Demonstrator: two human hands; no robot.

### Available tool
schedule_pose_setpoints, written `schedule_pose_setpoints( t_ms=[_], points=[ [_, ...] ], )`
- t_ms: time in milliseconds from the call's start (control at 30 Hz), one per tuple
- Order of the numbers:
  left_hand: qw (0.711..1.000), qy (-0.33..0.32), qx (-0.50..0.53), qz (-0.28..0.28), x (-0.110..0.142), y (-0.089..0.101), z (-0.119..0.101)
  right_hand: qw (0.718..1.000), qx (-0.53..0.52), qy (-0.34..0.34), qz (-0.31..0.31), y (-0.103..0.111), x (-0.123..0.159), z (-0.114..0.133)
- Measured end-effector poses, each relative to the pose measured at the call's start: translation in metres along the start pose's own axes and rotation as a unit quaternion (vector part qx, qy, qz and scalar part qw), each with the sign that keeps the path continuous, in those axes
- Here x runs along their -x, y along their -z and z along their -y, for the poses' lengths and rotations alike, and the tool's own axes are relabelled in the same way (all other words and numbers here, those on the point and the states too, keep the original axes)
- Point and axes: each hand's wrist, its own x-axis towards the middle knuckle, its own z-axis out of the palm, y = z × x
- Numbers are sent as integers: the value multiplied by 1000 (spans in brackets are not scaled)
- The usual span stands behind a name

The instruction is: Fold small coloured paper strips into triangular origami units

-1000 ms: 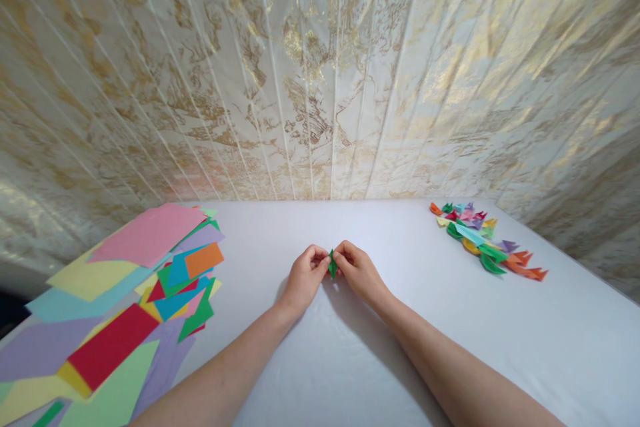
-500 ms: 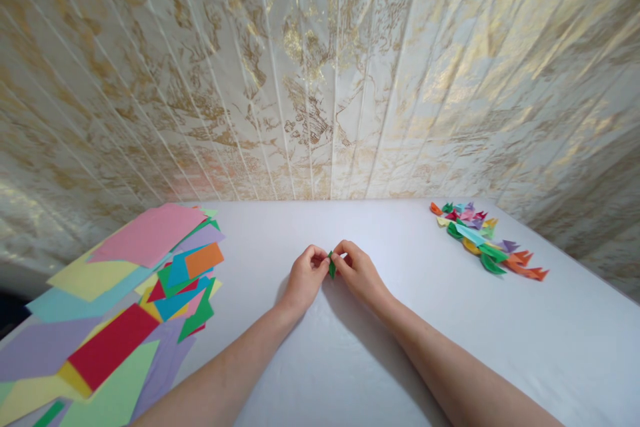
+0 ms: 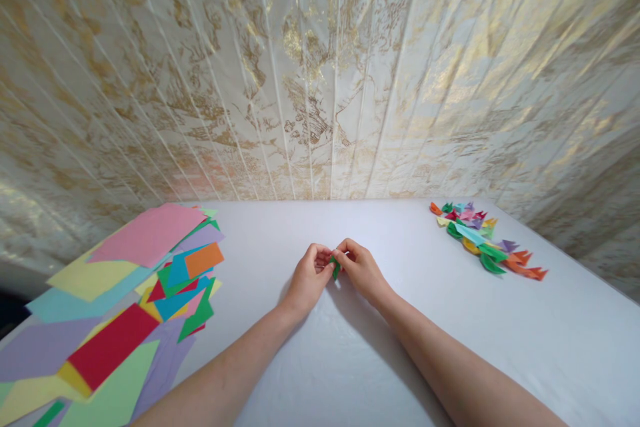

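A small folded piece of green paper [image 3: 336,269] is pinched between both hands, above the middle of the table. My left hand [image 3: 311,278] grips it from the left with thumb and fingers closed. From the right, my right hand [image 3: 358,268] holds it with thumb and forefinger near its top. Fingers cover much of the paper, so its full folded shape is hidden.
Loose coloured sheets, among them a red sheet [image 3: 114,349] and a pink sheet [image 3: 150,233], overlap on the left. Small folded paper figures [image 3: 493,252] lie in a cluster at the right. A gold-patterned curtain [image 3: 310,80] hangs behind the white table [image 3: 310,373].
Both hands have shifted slightly to the right with the green paper. The paper has turned, and the fingertips now sit closer together over its top.
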Motion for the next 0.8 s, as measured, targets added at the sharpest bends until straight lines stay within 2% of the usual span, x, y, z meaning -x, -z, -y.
schedule_pose_setpoints(
  t_ms=[167, 367, 600, 800],
  points=[
    [999, 42, 2, -10, 0, 2, -1, 999, -45, 15, -17, 1, -2, 0],
    [997, 52, -27, 47, 1, 3, -11, 998, -32, 42, -40, 1, 0, 2],
    [998, 42, -38, 30, 3, 4, -15, 997, -78, 9, -27, 0, -3, 2],
    [998, 25, -47, 16, 3, 4, -16, 998, -63, -10, 15, 1, -2, 4]
  ],
)
